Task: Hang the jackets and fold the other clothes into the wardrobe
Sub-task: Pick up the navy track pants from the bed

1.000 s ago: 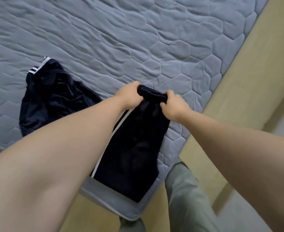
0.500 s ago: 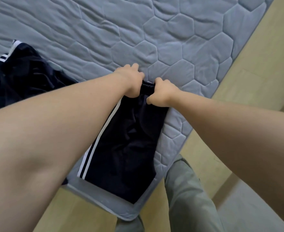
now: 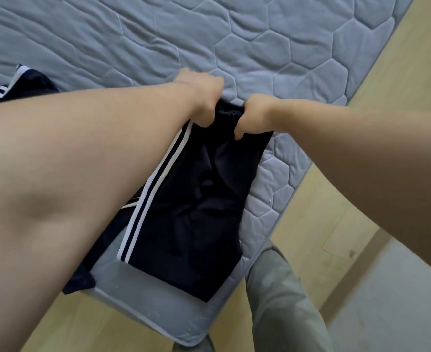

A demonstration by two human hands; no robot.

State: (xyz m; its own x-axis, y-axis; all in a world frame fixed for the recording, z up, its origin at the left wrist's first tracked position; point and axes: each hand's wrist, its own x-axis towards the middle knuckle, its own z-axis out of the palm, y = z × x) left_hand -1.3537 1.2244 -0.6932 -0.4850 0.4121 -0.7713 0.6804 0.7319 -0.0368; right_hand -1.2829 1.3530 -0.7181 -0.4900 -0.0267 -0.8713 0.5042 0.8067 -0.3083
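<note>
A dark navy garment with two white side stripes (image 3: 196,207) lies flat on the near corner of the grey quilted mattress (image 3: 272,52). My left hand (image 3: 201,97) grips its far end on the left. My right hand (image 3: 253,116) grips the same gathered end on the right, fingers curled into the cloth. A second dark garment with white stripes (image 3: 24,85) lies further left on the mattress, mostly hidden behind my left forearm.
The mattress corner ends just before my grey trouser leg (image 3: 282,301). Light wooden floor (image 3: 399,72) runs along the right side, with a pale grey surface (image 3: 399,301) at the bottom right.
Both hands have pushed the garment's gathered end a little further onto the mattress, and more of the white side stripes shows. My view has shifted slightly.
</note>
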